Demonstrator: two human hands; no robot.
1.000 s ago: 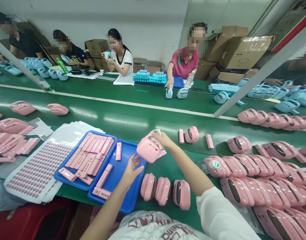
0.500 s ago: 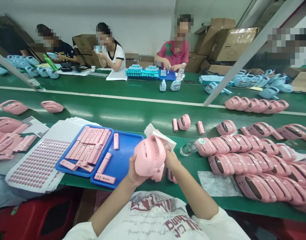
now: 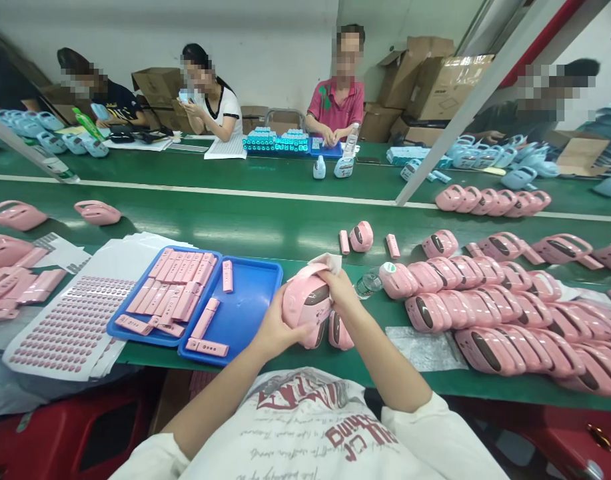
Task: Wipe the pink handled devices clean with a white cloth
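A pink casing (image 3: 301,293) with a dark oval window is held up over the bench edge. My left hand (image 3: 278,328) grips its left and lower side, thumb across the front. At its upper right, my right hand (image 3: 341,288) has closed fingers on a white cloth (image 3: 331,262) laid against the casing's top. Two more pink casings stand just under and right of it, one of them (image 3: 340,332) partly behind my right forearm. Left of my hands lies a blue tray (image 3: 245,300) with a few pink bars (image 3: 208,347).
Another blue tray (image 3: 116,327) full of pink bars and sticker sheets (image 3: 65,333) lie left. Rows of pink casings (image 3: 490,313), a clear bottle (image 3: 368,283) and a plastic bag (image 3: 420,348) are right. Several people sit across the green conveyor (image 3: 210,220), near a slanted post (image 3: 455,127).
The casing has been turned so its dark window shows, and sits slightly lower. My right hand and the cloth have shifted onto its upper right. The whole view has shifted slightly.
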